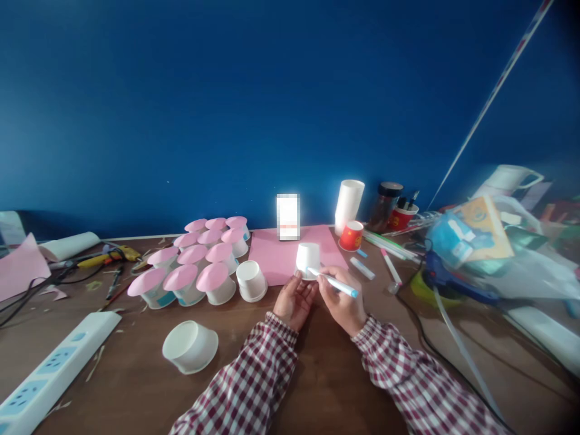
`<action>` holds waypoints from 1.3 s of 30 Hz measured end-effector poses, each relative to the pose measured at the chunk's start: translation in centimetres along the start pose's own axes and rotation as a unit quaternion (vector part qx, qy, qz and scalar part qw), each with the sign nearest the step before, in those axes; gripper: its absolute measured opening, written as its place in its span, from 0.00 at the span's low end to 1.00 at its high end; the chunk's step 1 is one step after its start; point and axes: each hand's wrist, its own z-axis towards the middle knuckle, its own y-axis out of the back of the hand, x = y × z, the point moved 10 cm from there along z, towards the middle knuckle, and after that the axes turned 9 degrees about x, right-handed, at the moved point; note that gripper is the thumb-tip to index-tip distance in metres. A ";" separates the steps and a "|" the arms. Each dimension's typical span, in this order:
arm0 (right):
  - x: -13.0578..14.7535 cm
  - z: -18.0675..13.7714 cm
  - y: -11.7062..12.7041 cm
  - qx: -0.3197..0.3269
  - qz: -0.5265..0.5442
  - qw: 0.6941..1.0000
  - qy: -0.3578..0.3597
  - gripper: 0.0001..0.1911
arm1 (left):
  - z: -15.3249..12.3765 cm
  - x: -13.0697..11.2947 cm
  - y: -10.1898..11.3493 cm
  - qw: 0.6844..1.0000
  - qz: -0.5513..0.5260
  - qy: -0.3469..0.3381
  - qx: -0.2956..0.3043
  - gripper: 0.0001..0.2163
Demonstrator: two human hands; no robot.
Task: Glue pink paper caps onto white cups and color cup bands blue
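An upside-down white paper cup [309, 258] is held by its rim in my left hand [294, 300], thumb at the front and fingers beneath. My right hand [343, 302] grips a white marker with a light blue end [339, 285], and its tip meets or nearly meets the cup's side. Under and behind the cup lies a sheet of pink paper [276, 260]. Just left of it stands another upturned white cup [251, 281], and a white cup [190, 347] lies nearer to me. Several cups topped with pink paper cones [212, 277] stand in rows to the left.
A power strip [54, 362] and a yellow glue gun [104, 257] with cords lie at the left. At the back right are stacked white cups [349, 205], a red cup [351, 235], a dark jar [386, 205] and loose markers [390, 267]. Plastic bags [512, 260] crowd the right.
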 end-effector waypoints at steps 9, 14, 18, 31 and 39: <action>-0.2 0.1 -0.1 0.004 -0.009 1.000 -0.007 0.05 | -0.1 -0.1 -0.3 1.000 0.004 -0.001 0.007 0.06; -0.2 0.0 0.0 0.004 -0.009 1.000 -0.014 0.05 | -0.2 0.0 -0.4 1.000 0.001 0.002 0.001 0.06; -0.3 0.0 0.0 0.008 -0.005 1.000 -0.020 0.05 | -0.2 0.0 -0.3 1.000 -0.004 0.005 -0.008 0.06; -0.5 0.0 0.2 0.001 0.003 1.000 -0.027 0.05 | -0.2 0.0 -0.3 1.000 -0.006 0.005 -0.006 0.05; -0.5 0.2 0.4 -0.004 0.008 1.000 -0.029 0.05 | -0.3 -0.1 0.0 1.000 -0.018 0.007 -0.020 0.04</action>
